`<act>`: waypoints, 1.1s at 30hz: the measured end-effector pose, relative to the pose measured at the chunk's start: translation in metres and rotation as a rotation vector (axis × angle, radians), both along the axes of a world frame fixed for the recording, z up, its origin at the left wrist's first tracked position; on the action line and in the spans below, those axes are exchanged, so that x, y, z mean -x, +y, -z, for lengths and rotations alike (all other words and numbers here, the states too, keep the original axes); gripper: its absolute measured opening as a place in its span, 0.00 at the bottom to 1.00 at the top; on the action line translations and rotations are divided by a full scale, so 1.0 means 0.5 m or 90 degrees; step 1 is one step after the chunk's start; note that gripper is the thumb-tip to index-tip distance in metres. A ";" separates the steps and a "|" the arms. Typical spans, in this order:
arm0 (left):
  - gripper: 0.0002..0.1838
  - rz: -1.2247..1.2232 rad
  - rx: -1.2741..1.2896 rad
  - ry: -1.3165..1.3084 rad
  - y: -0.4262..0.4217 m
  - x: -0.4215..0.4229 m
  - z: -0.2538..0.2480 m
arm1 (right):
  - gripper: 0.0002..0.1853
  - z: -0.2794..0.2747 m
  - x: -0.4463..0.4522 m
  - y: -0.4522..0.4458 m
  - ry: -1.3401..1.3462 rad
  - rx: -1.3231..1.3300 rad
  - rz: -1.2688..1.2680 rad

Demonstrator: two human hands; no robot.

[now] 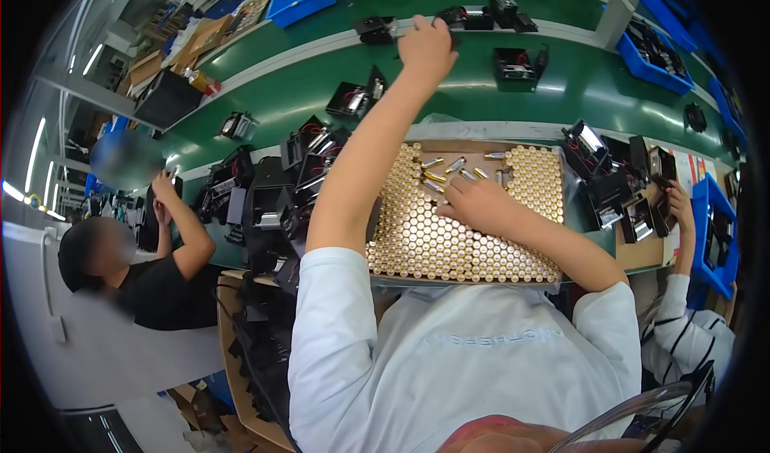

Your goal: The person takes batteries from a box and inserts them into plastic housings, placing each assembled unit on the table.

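One left hand (427, 48), its fingers curled, stretches over the green tabletop (585, 100) among several black battery cases (374, 29); its grip I cannot tell. One right hand (479, 204), fingers bent, rests on one tray (459, 146) of uncounted cylindrical cells (433, 244), at least six lying loose; whether it pinches any is unclear.

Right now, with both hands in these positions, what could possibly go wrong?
The right hand might knock over upright cylinders near the lying ones. The outstretched left hand could bump the black case beside it. The crowded cases near the left arm might shift if brushed.
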State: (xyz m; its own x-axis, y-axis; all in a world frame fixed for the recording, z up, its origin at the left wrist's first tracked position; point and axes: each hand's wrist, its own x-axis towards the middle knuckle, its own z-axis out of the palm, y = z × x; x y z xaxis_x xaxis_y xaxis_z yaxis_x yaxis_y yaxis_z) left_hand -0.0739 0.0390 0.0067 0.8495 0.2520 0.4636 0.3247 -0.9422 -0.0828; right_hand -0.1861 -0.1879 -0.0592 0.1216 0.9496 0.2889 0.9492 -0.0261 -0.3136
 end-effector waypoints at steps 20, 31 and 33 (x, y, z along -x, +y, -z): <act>0.31 0.046 0.453 0.294 -0.006 -0.012 0.120 | 0.29 -0.130 -0.261 -0.017 0.310 -0.096 0.455; 0.14 0.217 1.329 0.102 -0.078 -0.017 0.063 | 0.32 -0.129 -0.386 0.084 0.192 0.011 0.470; 0.16 0.229 1.424 0.052 -0.095 -0.023 0.061 | 0.31 -0.142 -0.395 0.084 0.145 0.060 0.463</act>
State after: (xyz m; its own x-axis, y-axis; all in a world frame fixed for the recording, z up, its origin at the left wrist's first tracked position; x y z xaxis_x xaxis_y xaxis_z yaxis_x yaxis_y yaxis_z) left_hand -0.0623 -0.0085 -0.0237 0.9606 0.0328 -0.2760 0.2267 0.4822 0.8462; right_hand 0.0113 -0.1460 0.0117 0.7717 0.6275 0.1036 0.5952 -0.6551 -0.4654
